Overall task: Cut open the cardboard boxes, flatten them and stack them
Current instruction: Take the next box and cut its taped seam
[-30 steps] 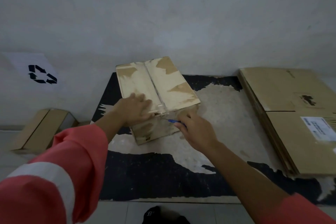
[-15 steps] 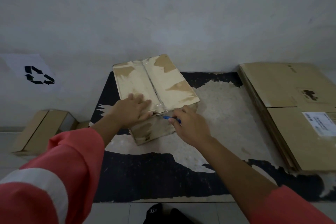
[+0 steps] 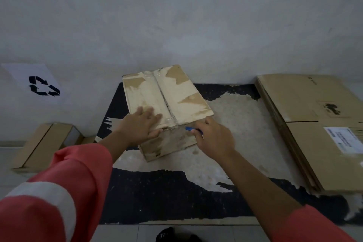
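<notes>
Left grip (image 3: 141,125) flat, fingers straight, on the box (image 3: 186,92); right grip (image 3: 214,137) pinching a blue cutter (image 3: 191,129) at its near edge; I advise a shallow cut along the tape (image 3: 163,95).

Dim, flat light w/ soft shadows; wide-angle bend at edges, slightly soft.

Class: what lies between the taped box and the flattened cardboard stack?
Head view: bare, worn mat separates box and stack; right hand grips a blue cutter at the box's corner.
</notes>
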